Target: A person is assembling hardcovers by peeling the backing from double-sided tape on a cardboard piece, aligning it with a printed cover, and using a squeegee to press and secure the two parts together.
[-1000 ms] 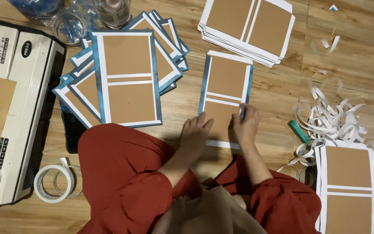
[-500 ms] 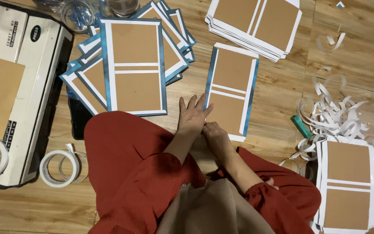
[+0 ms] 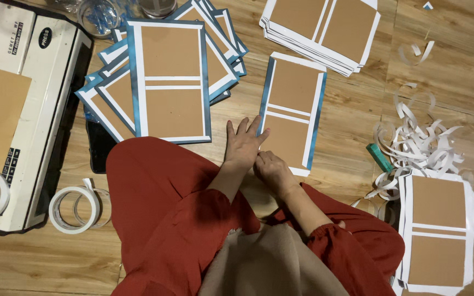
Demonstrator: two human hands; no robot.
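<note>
A white laminating machine [image 3: 23,109] filled the frame's left. At centre, on the wooden floor [image 3: 440,82], lay a light, stiff, probably slippery card [image 3: 291,112], best taken by its edges. The left hand [image 3: 243,145] spread flat at its lower edge; the right hand [image 3: 270,170] curled, pinching its corner.

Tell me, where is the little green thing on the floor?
In the head view, the green tool lies on the wooden floor at the person's right, at the edge of the curly white paper strips.
</note>
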